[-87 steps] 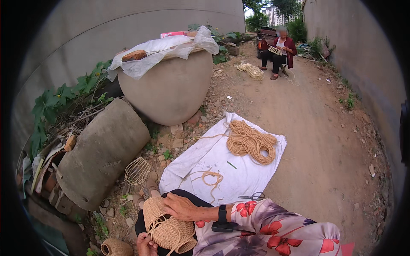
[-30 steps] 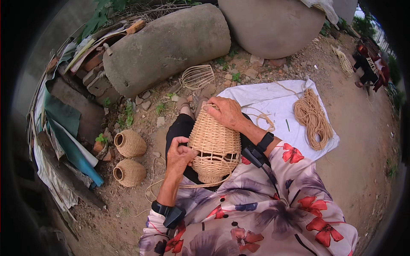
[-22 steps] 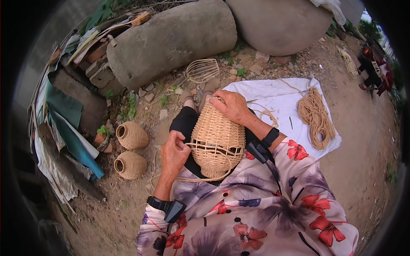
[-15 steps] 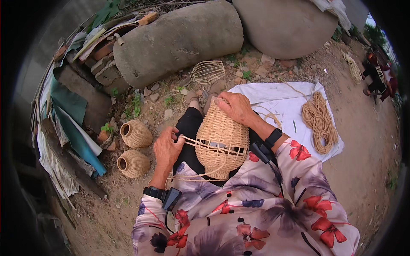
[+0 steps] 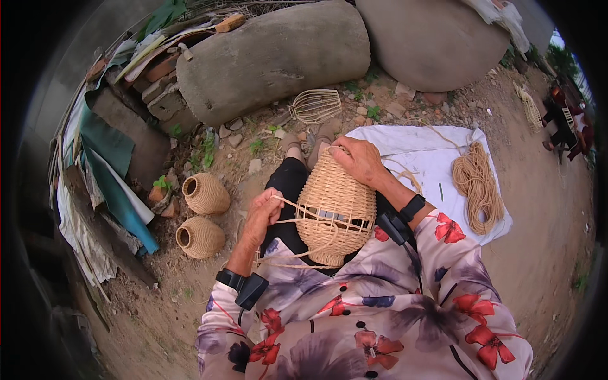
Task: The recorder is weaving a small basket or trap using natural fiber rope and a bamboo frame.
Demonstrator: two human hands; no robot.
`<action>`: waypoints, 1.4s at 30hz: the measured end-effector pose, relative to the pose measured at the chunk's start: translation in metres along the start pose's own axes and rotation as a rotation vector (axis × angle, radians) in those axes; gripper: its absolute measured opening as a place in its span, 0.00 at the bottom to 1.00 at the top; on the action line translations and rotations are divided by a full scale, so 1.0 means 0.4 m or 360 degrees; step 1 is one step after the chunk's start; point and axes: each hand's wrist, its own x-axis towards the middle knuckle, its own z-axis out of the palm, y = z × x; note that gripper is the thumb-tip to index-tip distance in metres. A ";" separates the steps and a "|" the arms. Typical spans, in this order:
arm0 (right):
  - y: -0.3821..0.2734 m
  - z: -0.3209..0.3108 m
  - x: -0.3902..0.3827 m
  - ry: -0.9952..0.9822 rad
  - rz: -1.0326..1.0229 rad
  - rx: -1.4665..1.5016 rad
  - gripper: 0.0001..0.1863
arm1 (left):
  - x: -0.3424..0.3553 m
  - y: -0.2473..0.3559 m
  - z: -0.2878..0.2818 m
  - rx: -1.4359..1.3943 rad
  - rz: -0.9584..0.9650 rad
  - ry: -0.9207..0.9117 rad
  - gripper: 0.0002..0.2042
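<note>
A woven basket [image 5: 335, 190] in pale cord lies across my lap, its narrow neck toward me. A band of bare ribs shows as a gap in the weave around its lower part. My right hand [image 5: 360, 158] grips the basket's far end, fingers curled over the edge. At the left of the basket, my left hand [image 5: 265, 208] is closed on a strand of cord [image 5: 288, 201] that runs to the gap. More of the cord loops down over the basket's near side and my lap.
Two finished-looking small baskets [image 5: 206, 194] lie on the ground at left. A coil of cord [image 5: 476, 187] rests on a white sheet [image 5: 411, 142] at right. Beyond my feet are a bare basket frame [image 5: 315, 106] and a concrete cylinder [image 5: 275, 63]. Another person [image 5: 567, 120] sits far right.
My left hand has closed more tightly and pulls the cord, which now leaves the basket in two spread strands. The right hand keeps its hold on the far end.
</note>
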 end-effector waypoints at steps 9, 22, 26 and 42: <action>0.028 0.000 -0.010 0.0053 -0.0051 -0.0042 0.18 | -0.098 0.093 0.026 0.1181 0.0210 0.0767 0.10; -0.014 -0.024 -0.011 0.0019 0.0029 0.0067 0.18 | -0.019 -0.020 0.105 -0.0465 -0.0533 0.0446 0.11; -0.004 -0.022 -0.012 0.0023 -0.0002 0.0044 0.17 | -0.010 -0.029 0.107 -0.0412 -0.0469 0.0448 0.11; 0.002 -0.029 -0.021 0.0003 0.0022 0.0099 0.20 | 0.011 0.024 -0.001 -0.0257 -0.0317 0.0386 0.09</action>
